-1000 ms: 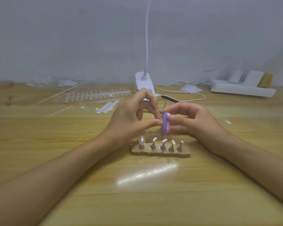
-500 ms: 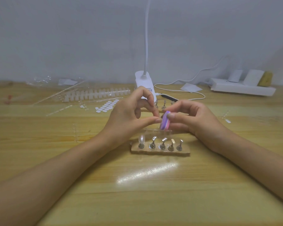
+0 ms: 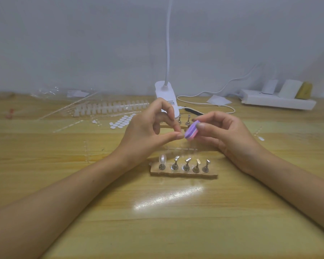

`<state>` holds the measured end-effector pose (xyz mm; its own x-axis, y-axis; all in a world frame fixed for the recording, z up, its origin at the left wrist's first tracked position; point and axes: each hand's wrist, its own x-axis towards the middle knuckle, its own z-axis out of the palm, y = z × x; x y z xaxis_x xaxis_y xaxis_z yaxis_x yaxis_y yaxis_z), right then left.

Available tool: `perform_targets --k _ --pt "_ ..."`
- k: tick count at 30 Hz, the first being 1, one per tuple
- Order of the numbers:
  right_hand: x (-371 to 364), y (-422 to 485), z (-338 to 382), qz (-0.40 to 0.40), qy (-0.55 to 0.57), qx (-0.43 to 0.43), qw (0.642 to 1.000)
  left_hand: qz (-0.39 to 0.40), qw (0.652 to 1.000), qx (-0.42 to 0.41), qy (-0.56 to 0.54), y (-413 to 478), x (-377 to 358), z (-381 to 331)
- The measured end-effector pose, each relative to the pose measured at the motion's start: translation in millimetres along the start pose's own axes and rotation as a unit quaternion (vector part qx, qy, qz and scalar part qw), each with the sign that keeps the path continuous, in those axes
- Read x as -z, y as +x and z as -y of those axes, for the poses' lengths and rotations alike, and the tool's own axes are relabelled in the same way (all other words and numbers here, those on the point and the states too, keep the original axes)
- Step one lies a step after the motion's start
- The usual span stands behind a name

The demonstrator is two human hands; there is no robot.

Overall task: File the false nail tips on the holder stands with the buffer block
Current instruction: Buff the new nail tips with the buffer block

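A wooden holder base (image 3: 183, 175) lies in front of me with several metal stands. Only its leftmost stand carries a clear false nail tip (image 3: 162, 159); the others look bare. Above and behind it, my left hand (image 3: 148, 135) pinches thumb and forefinger on a small false nail tip, almost hidden by the fingertips. My right hand (image 3: 224, 135) grips a purple and pink buffer block (image 3: 191, 131), tilted, with its edge against that pinch. A second set of stands (image 3: 188, 118) shows behind my hands.
A white clip lamp (image 3: 166, 94) and its cable stand at the back centre, a power strip (image 3: 277, 102) at the back right. Strips of spare nail tips (image 3: 110, 106), white adhesive tabs (image 3: 122, 123) and clear plastic lie at the back left.
Both hands have lifted slightly away from the holder base. The buffer block has tilted, so its purple face now shows more.
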<state>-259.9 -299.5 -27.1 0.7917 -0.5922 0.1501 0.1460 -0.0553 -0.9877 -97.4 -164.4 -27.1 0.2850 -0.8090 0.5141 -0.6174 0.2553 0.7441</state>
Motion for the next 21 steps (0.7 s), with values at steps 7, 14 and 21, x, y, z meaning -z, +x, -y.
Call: perform_targets --k 7,14,21 --pt "-0.2 -0.1 -0.7 0.004 -0.005 0.009 1.000 0.000 1.000 0.000 -0.002 -0.1 0.3 -0.3" --pt "2.6 1.9 0.3 0.015 -0.007 -0.008 1.000 0.003 1.000 -0.004 -0.001 -0.5 0.4 0.3" --pt "2.1 0.9 -0.2 0.016 0.002 0.003 1.000 0.007 1.000 -0.001 -0.011 0.7 0.2 0.4"
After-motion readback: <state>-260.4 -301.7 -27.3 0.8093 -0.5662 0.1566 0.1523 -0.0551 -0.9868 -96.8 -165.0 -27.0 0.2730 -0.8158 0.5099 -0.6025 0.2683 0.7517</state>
